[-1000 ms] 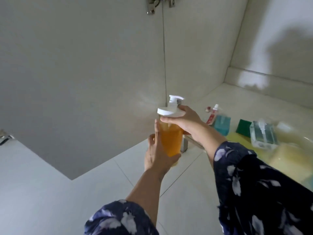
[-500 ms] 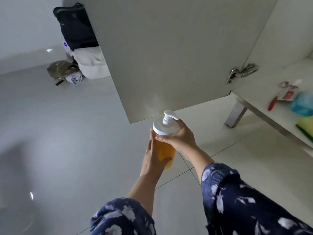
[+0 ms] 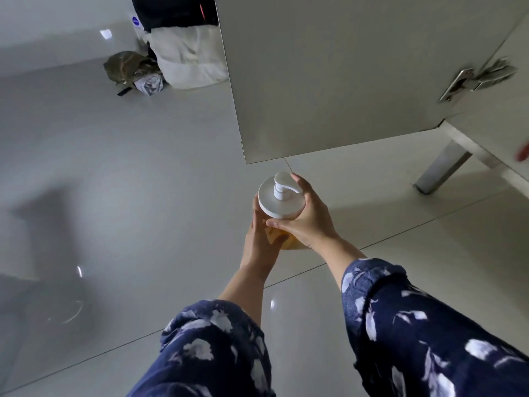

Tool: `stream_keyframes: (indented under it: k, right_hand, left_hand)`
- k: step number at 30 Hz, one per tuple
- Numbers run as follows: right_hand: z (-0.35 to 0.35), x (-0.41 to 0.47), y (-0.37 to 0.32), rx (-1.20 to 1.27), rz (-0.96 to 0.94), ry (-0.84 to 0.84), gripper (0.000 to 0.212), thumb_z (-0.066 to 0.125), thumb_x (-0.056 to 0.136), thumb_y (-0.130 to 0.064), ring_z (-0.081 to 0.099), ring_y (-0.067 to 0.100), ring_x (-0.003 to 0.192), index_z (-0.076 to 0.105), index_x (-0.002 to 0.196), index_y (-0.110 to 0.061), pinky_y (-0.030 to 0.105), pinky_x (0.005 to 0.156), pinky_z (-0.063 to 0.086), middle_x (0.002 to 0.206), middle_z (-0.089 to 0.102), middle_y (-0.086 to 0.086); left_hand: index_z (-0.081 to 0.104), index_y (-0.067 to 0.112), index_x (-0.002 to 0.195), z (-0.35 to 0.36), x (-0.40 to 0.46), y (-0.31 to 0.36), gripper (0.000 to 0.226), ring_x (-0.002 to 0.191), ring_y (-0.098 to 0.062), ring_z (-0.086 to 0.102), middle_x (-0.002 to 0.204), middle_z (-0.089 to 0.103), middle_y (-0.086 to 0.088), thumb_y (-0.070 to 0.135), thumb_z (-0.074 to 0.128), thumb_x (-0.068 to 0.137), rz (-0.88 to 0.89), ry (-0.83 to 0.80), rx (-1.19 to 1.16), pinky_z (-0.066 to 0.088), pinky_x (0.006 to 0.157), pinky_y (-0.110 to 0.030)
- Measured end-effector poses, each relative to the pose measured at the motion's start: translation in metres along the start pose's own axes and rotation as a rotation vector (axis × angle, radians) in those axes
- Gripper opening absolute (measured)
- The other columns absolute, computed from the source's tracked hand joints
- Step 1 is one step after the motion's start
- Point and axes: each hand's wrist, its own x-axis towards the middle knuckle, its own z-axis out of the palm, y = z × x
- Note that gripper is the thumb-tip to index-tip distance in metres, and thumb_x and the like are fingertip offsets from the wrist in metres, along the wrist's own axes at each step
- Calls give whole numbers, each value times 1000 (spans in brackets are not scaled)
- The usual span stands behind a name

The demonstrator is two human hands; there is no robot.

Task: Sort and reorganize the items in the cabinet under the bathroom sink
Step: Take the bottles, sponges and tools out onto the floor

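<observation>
A pump bottle (image 3: 282,200) with a white cap and orange liquid hangs low over the tiled floor, just in front of the open cabinet door (image 3: 329,75). My left hand (image 3: 262,242) wraps the bottle's orange body from the left. My right hand (image 3: 307,217) grips it from the right, just under the white cap, with the thumb across the front. The bottle's lower half is hidden by both hands. The cabinet's floor edge (image 3: 486,156) shows at the far right, with a red item (image 3: 524,151) barely in view.
The metal cabinet leg (image 3: 442,167) stands right of the bottle and a hinge (image 3: 475,78) sits above it. At the back left lie a white cloth bundle (image 3: 189,57), a dark bag (image 3: 171,10) and crumpled wrappers (image 3: 130,67). Glossy floor tiles (image 3: 114,181) spread to the left.
The view has swung left and down, away from the cabinet's inside. Both hands have carried the pump bottle out of the cabinet and lowered it toward the floor.
</observation>
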Motion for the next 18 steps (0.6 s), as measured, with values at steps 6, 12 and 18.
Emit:
stream_keyframes:
  k: [6, 12, 18]
  right_hand:
    - [-31, -1, -9, -145, 80, -255, 125, 89, 60, -20, 37, 21, 137, 6, 153, -29, 32, 111, 34, 152, 33, 1]
    - [-111, 3, -48, -598, 405, -623, 91, 75, 80, -27, 42, 30, 132, 19, 152, -21, 42, 107, 38, 151, 37, 8]
    - [-186, -11, -75, -589, 427, -420, 76, 68, 85, -34, 44, 26, 130, 28, 148, -21, 40, 107, 37, 146, 42, 5]
  left_hand:
    - [10, 34, 151, -33, 0, 23, 86, 127, -30, 49, 145, 44, -5, 0, 53, 85, -52, -156, 351, 44, 101, -40]
    - [48, 23, 135, -69, 9, 110, 62, 126, -24, 48, 139, 50, -1, -4, 44, 80, -34, -132, 547, 43, 103, -39]
    - [56, 25, 127, -18, 17, 198, 43, 119, -20, 53, 126, 60, 4, 13, 48, 86, 168, -322, 551, 44, 102, -36]
